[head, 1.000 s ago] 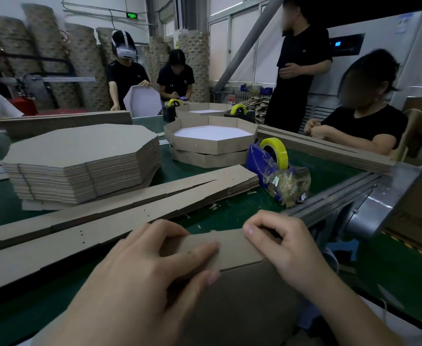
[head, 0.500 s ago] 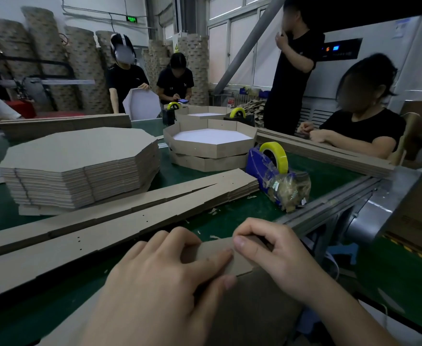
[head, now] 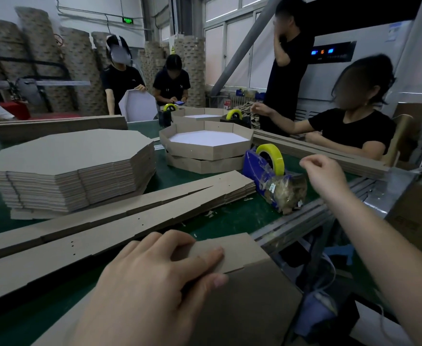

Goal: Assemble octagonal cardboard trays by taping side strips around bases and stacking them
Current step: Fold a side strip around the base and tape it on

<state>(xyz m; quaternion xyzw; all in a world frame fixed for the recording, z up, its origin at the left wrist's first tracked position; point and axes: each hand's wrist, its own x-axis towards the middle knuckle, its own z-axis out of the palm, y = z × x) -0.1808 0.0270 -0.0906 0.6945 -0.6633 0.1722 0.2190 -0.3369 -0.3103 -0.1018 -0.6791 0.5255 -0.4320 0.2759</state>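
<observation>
Green table [head: 229, 222]; side strip [head: 239, 253] under left hand [head: 150, 290]; tape dispenser [head: 264, 168] beyond

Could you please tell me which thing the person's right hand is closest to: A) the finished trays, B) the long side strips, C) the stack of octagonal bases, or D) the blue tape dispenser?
D: the right hand is raised in the air just beside the blue tape dispenser, next to its yellow roll.

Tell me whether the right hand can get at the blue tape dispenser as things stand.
Probably yes: the right hand hovers just right of the tape dispenser, with nothing showing between them.
</observation>
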